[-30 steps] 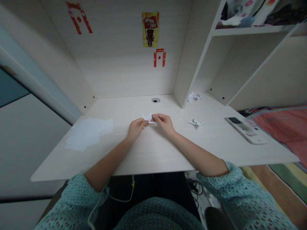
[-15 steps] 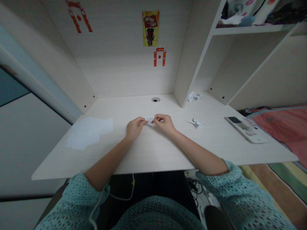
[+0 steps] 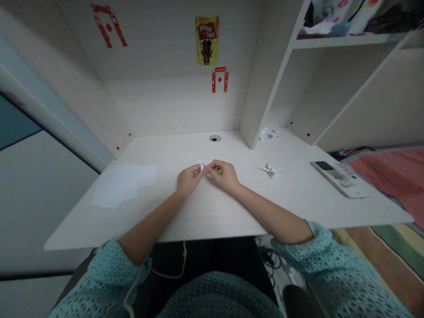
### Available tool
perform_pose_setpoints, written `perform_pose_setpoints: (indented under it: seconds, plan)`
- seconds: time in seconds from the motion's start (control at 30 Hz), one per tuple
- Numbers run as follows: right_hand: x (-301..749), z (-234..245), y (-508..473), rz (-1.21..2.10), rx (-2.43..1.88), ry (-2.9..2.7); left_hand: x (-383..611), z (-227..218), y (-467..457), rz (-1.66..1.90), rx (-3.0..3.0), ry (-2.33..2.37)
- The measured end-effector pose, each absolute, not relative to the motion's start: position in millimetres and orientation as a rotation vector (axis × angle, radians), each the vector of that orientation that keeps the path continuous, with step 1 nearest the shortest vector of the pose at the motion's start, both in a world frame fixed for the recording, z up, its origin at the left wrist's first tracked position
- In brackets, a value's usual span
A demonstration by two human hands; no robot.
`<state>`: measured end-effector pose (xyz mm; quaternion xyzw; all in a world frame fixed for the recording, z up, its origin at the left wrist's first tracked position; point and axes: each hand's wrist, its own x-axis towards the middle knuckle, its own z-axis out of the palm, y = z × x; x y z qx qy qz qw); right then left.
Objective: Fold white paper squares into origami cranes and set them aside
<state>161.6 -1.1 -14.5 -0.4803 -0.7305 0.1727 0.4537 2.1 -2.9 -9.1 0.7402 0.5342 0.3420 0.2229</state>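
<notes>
L hand (image 3: 188, 180) + R hand (image 3: 223, 174) both pinched on small white paper fold (image 3: 201, 165), just above desk (image 3: 212, 212)

The sweater (image 3: 218, 298) is a teal open knit, with loose sleeves (image 3: 114, 282) bunched into thick folds.

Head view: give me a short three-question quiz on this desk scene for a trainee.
1. True or false: the left hand and right hand pinch the small folded paper between them.
2. Which lies on the desk to the left of the hands? A) a phone B) white paper sheets C) a scissors
3. Fill the gap: ___ paper cranes lie on the desk to the right of the hands.

Key: 1 true; 2 B; 3 two.
</notes>
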Motion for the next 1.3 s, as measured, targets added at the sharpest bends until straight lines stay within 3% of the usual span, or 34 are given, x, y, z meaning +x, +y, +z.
perform_pose_setpoints:
  seconds: [0.13,0.47,1.0,1.3]
  plan:
    - [163.6,-17.9,4.1,0.547,-1.183,-1.702,-0.8,-8.7,-0.4,0.962,2.053,1.523]
    - [164.4,-6.1,-4.0,0.393,-1.237,-1.932,1.2,2.8,-9.3,0.894,2.408,1.595]
    - [167.8,-20.7,15.8,1.024,-0.810,-1.756,-0.6,-7.6,5.8,0.978,1.725,0.953]
    - [169.8,-13.4,9.9,0.982,-0.905,-1.837,-2.0,4.2,-4.4,0.957,1.940,1.160]
